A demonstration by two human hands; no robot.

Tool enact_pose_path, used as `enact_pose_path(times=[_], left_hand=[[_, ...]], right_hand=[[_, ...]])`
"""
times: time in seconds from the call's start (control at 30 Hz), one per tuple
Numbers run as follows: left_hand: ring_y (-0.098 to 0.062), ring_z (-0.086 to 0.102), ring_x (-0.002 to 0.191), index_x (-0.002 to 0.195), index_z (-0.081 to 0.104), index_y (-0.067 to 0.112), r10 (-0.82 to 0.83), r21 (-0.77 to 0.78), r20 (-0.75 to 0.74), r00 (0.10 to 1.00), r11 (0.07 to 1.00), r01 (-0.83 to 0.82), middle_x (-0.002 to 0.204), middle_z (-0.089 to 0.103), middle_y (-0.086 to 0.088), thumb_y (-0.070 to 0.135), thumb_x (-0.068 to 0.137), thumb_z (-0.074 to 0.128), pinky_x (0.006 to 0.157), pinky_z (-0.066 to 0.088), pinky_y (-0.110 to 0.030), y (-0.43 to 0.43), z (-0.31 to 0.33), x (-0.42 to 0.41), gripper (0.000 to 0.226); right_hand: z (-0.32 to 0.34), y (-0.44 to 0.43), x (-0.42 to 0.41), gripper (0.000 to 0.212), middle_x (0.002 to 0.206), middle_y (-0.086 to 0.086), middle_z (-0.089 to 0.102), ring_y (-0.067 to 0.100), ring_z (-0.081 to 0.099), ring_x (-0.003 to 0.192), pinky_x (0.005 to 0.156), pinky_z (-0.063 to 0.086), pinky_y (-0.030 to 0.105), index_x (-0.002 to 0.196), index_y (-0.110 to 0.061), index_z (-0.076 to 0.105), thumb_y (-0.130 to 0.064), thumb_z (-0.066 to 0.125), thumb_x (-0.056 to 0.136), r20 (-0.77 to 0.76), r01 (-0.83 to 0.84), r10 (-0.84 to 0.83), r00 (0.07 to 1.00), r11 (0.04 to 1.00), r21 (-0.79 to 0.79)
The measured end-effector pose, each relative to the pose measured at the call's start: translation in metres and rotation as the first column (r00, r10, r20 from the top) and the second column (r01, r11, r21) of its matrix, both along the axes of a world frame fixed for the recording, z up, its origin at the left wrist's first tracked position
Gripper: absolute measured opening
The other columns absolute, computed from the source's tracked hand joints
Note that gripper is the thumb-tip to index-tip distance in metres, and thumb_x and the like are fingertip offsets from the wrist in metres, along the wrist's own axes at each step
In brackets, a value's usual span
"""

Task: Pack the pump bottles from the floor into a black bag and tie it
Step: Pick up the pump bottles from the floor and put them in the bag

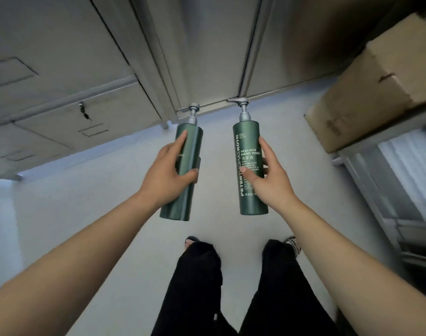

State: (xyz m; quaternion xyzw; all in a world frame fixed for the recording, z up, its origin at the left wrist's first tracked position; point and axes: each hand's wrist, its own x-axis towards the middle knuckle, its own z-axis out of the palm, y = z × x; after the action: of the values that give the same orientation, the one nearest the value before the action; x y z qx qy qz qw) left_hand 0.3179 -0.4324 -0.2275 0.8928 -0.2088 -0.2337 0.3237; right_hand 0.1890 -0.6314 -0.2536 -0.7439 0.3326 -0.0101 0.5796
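I hold two tall dark green pump bottles with silver pump heads upright in front of me, above the floor. My left hand (169, 170) grips the left pump bottle (191, 144) around its middle. My right hand (267, 177) grips the right pump bottle (247, 141), whose white label reads "hand wash". The two bottles are side by side and apart, pump heads pointing away from me. No black bag is in view.
Grey metal cabinets (86, 69) with a key in a lock (82, 110) line the far side. A cardboard box (376, 81) rests on a metal shelf rack (389, 178) at the right. My legs in black trousers (243, 287) stand on the pale floor (86, 202).
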Motion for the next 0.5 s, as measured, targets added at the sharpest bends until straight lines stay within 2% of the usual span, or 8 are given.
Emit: enact_pose_path(times=[0.13,0.2,0.3,0.4,0.5], left_hand=[[-0.003,0.043,0.098,0.143,0.012,0.047,-0.176,-0.062,0.091,0.98,0.981,0.182,0.132,0.041,0.005,0.031,0.078,0.065,0.084,0.034,-0.022,-0.039,0.07,-0.016,0.085],[-0.001,0.041,0.105,0.144,0.012,0.046,-0.266,-0.092,0.151,0.952,0.955,0.281,0.136,0.04,0.004,0.03,0.078,0.065,0.085,0.031,-0.016,-0.06,0.093,-0.027,0.086],[0.009,0.034,0.101,0.144,0.013,0.046,-0.37,-0.121,0.171,0.913,0.912,0.392,0.14,0.038,0.004,0.03,0.077,0.066,0.087,0.028,-0.013,-0.095,0.112,-0.054,0.086],[-0.004,0.046,0.106,0.143,0.018,0.045,-0.446,-0.143,0.136,0.885,0.875,0.463,0.14,0.04,0.005,0.029,0.075,0.069,0.091,0.037,-0.024,-0.13,0.121,-0.094,0.087],[-0.016,0.051,0.112,0.143,0.02,0.043,-0.525,-0.138,0.1,0.845,0.834,0.535,0.141,0.043,0.003,0.029,0.074,0.069,0.094,0.043,-0.033,-0.169,0.122,-0.145,0.086]], right_hand=[[0.061,0.002,-0.044,0.078,0.104,-0.032,0.049,-0.036,0.043,0.082,0.061,0.033,-0.009,0.142,-0.044,0.025,-0.025,0.069,0.081,0.041,0.192,-0.19,0.981,0.981,-0.037],[0.084,-0.004,-0.069,0.077,0.107,-0.028,0.051,-0.036,0.042,0.084,0.063,0.035,-0.007,0.141,-0.047,0.024,-0.026,0.069,0.081,0.059,0.277,-0.273,0.96,0.959,-0.061],[0.107,-0.02,-0.114,0.077,0.112,-0.021,0.056,-0.032,0.046,0.085,0.069,0.038,0.002,0.141,-0.048,0.024,-0.027,0.068,0.081,0.086,0.411,-0.404,0.911,0.908,-0.084],[0.12,-0.038,-0.17,0.077,0.103,-0.032,0.052,-0.031,0.047,0.083,0.065,0.038,-0.003,0.141,-0.046,0.025,-0.025,0.069,0.08,0.117,0.53,-0.518,0.848,0.84,-0.12],[0.128,-0.053,-0.24,0.078,0.104,-0.035,0.049,-0.033,0.045,0.085,0.066,0.036,-0.006,0.143,-0.042,0.026,-0.023,0.069,0.081,0.121,0.634,-0.622,0.773,0.763,-0.126]])
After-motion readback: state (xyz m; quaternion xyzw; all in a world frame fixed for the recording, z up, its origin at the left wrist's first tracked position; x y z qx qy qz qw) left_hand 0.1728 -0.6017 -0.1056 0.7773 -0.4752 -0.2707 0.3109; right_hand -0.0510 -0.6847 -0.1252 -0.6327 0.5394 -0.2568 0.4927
